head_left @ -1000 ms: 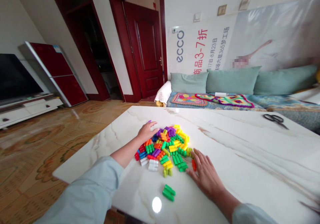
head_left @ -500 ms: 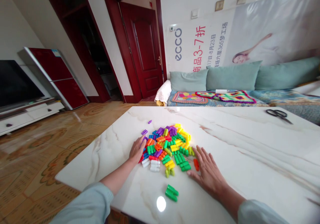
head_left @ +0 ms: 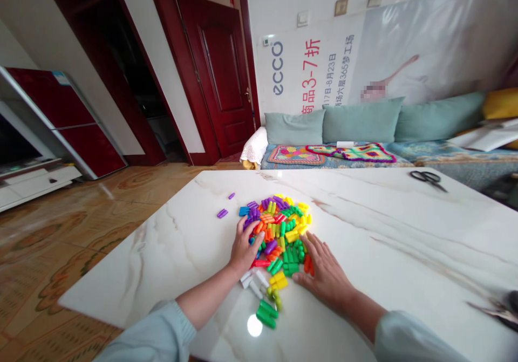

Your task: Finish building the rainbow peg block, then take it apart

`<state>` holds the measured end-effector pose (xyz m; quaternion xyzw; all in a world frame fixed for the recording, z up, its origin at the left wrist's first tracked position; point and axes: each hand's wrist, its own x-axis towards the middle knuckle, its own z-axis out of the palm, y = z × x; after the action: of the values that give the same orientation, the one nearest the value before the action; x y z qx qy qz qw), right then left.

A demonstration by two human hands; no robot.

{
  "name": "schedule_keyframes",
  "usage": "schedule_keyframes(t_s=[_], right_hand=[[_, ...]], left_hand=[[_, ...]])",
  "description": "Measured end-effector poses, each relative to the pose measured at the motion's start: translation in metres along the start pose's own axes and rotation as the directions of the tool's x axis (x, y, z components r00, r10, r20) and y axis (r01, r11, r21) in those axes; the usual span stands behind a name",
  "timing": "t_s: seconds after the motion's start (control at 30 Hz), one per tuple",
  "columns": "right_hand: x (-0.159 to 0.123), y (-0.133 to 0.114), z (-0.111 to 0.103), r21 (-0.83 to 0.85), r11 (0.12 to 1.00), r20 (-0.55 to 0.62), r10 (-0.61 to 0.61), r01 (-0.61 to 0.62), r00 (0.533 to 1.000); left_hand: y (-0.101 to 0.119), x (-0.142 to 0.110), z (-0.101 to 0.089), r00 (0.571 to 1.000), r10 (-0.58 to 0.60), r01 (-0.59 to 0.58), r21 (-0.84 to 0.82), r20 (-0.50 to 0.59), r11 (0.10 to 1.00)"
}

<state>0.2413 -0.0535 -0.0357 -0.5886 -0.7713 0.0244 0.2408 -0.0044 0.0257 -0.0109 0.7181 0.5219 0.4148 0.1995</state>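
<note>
A heap of small plastic toy blocks (head_left: 279, 226), shaped like joined tubes in many colours, lies on the white marbled table (head_left: 343, 216). My left hand (head_left: 245, 246) rests against the heap's left side, fingers spread over purple, blue and orange pieces. On the right side, my right hand (head_left: 324, 267) lies with fingers outstretched, touching the edge beside an orange block (head_left: 308, 264). White blocks (head_left: 253, 281) and a yellow block (head_left: 278, 281) sit at the near edge. Closest to me is a green block (head_left: 267, 313). Two purple pieces (head_left: 222, 213) lie apart at the far left.
Black-handled scissors (head_left: 428, 178) lie near the table's far right edge. Another dark-handled tool (head_left: 496, 311) is partly visible at the right. Beyond the table stands a sofa with green cushions (head_left: 360, 122); a red door (head_left: 220, 76) is behind.
My left hand has moved right, onto the heap's left side, and the blocks are pressed closer together. My right hand stays at the right edge. The view has turned slightly right.
</note>
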Motion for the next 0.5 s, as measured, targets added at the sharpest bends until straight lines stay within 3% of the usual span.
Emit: schedule_keyframes(t_s=[0.3,0.5], right_hand=[[-0.011,0.013,-0.018,0.026,0.999,-0.042,0.023,-0.022,0.999],[-0.022,0.035,-0.031,-0.077,0.997,-0.042,-0.028,0.025,0.999]], left_hand=[[0.035,0.003,0.032,0.981,0.178,-0.172,-0.079,0.072,0.982],[0.051,0.004,0.043,0.928,0.292,-0.265,-0.141,0.232,0.954]])
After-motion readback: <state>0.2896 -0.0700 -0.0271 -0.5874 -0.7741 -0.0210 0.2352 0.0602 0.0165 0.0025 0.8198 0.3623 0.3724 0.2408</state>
